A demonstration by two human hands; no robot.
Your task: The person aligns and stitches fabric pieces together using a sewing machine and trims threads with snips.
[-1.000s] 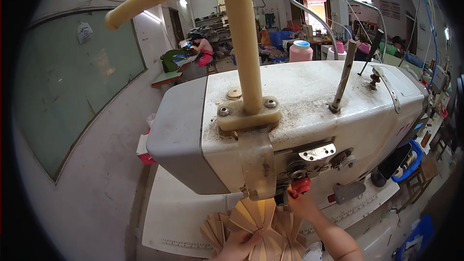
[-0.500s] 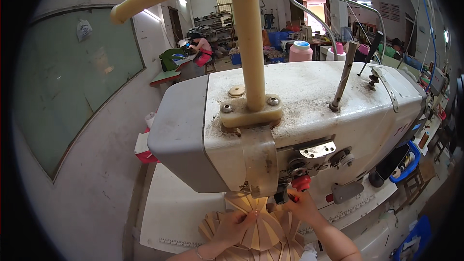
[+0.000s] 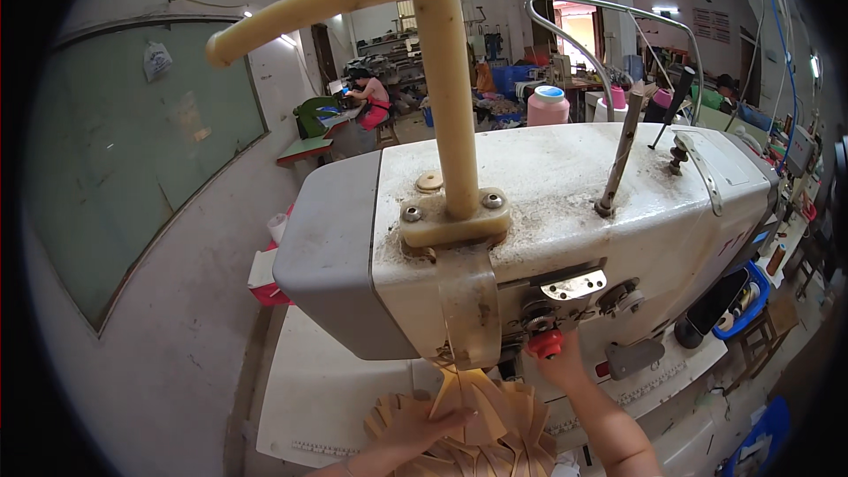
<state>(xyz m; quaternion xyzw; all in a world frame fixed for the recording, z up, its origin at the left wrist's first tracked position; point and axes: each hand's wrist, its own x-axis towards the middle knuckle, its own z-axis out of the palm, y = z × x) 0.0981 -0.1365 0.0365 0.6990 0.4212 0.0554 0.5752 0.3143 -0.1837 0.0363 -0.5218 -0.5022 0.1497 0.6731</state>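
Below the head of a white sewing machine (image 3: 548,168) lies a stack of tan and yellow pleated-looking pieces (image 3: 521,415), perhaps fabric or leather. My left hand (image 3: 428,431) is closed on the near left of the yellow piece (image 3: 468,389), thumb on top. The far end of that piece runs under the machine head, where the needle area is hidden. My right hand (image 3: 558,364) reaches up behind a red knob (image 3: 545,344) on the machine's front. Its fingers are hidden by the knob and the machine parts, so what they hold cannot be seen.
A cream post (image 3: 455,88) with a side arm rises from the machine. Thread cones (image 3: 548,106) stand behind it. A ruler strip (image 3: 654,382) runs along the white table (image 3: 296,389). A blue basket (image 3: 746,300) is at right. Another person (image 3: 371,97) sits far back.
My right hand has moved up and farther in behind the red knob; a small dark and red item seen at its fingers is now hidden. My left hand has shifted slightly down.
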